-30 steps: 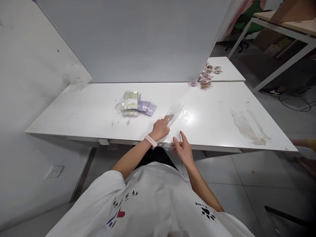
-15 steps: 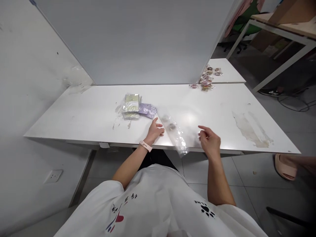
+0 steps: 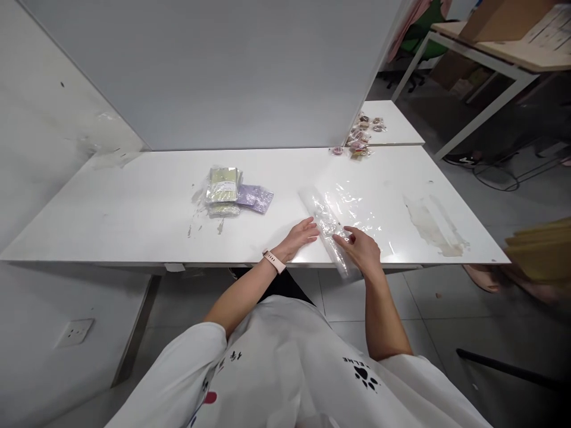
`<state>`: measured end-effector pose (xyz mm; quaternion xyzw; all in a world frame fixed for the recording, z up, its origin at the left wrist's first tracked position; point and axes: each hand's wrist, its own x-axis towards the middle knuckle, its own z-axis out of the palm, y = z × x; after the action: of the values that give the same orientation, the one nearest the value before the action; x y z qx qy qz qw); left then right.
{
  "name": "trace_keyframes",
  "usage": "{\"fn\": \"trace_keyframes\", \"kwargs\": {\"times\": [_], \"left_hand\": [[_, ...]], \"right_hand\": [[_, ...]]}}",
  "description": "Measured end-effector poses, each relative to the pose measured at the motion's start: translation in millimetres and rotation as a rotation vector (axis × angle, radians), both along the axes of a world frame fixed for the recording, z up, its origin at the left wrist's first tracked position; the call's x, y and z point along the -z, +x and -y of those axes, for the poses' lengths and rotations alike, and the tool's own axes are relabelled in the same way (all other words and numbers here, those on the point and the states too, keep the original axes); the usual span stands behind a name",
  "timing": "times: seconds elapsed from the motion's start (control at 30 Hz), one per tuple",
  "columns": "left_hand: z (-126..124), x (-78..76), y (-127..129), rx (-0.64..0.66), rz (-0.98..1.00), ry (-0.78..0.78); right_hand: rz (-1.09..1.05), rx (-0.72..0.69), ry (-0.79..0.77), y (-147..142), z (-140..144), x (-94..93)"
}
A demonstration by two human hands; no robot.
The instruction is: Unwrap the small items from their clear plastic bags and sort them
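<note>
We stand at a long white table (image 3: 134,208) backed by a grey partition panel (image 3: 223,71); a dried smear marks the tabletop toward its right end. Below, our white T-shirt (image 3: 285,368) fills the lower view, printed with a black paw mark under small letters that end in "LME"; the dark characters and red shape on the other side are too foreshortened for us to read. On the table near its front edge lies a long clear plastic bag (image 3: 328,229), one end hanging just over the edge, with a wider crinkled clear film spread beside it to the right. Our left hand (image 3: 302,236), a pink watch at its wrist, lies open with fingers spread, fingertips touching the bag's left side. Our right hand (image 3: 362,249) is loosely curled on the bag's near end, pinching the plastic. A stack of green and purple packets (image 3: 232,193) sits left of centre; its labels are too small to read. Small wrapped sweets (image 3: 359,142) cluster at the far right corner.
</note>
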<state>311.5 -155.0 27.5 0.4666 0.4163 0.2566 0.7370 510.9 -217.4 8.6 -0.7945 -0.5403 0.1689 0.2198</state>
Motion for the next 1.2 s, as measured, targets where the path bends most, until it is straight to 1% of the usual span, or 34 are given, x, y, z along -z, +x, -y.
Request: {"fn": "trace_keyframes", "kwargs": {"times": [0.07,0.13,0.17,0.23,0.3,0.33,0.37,0.43,0.5,0.53,0.6,0.63,0.7,0.77,0.8,0.9,0.97,1.07,1.13,1.2], "left_hand": [[0,-2.4,3,-0.002,0.012,-0.012],[-1,-5.3,2,-0.016,0.017,-0.016],[-2,-6.7,0,-0.024,0.025,-0.012],[-5,-8.6,-8,-0.054,0.037,0.014],[-7,-9.6,-20,-0.138,-0.004,0.06],[-8,-9.9,-28,-0.194,-0.063,0.094],[-8,-10.4,-35,-0.253,-0.147,0.139],[-5,-11.7,-49,-0.33,-0.342,0.269],[2,-12.6,-56,-0.324,-0.498,0.44],[7,-12.3,-56,-0.294,-0.548,0.523],[17,-9.6,-48,-0.191,-0.609,0.656],[21,-7.2,-42,-0.127,-0.628,0.696],[27,-1.1,-28,0.003,-0.649,0.733],[30,4.6,-16,0.102,-0.653,0.741],[30,6.5,-12,0.132,-0.649,0.74],[28,7.7,-6,0.167,-0.602,0.722],[26,5.4,-4,0.183,-0.547,0.702],[25,1.1,-1,0.193,-0.481,0.656],[24,-0.2,2,0.177,-0.454,0.624],[23,0.5,4,0.147,-0.425,0.586]], "right_hand": [[-0.08,-0.011,-0.007,-8,-4,-6.8],[-0.105,-0.046,0.048,-21,-5,-16.9],[-0.128,-0.091,0.079,-28,-4,-22.7],[-0.234,-0.265,0.117,-44,-1,-33.6],[-0.371,-0.46,0.126,-57,3,-39.3],[-0.414,-0.508,0.143,-61,5,-38.6],[-0.421,-0.506,0.175,-63,5,-34.9],[-0.315,-0.393,0.262,-61,4,-19.1],[-0.111,-0.277,0.314,-52,2,3.6],[-0.008,-0.244,0.319,-46,0,15.1],[0.155,-0.215,0.306,-30,-2,34.0],[0.211,-0.203,0.297,-21,-3,40.4],[0.277,-0.161,0.28,-2,-5,47.0],[0.299,-0.103,0.259,16,-5,47.2],[0.298,-0.073,0.25,23,-4,45.8],[0.265,-0.026,0.241,34,-3,37.7],[0.224,-0.019,0.234,29,-3,30.2],[0.132,-0.009,0.191,13,-6,17.2],[-0.028,-0.023,0.13,1,-10,8.1],[-0.273,-0.048,0.091,-8,-14,-1.2]]}}
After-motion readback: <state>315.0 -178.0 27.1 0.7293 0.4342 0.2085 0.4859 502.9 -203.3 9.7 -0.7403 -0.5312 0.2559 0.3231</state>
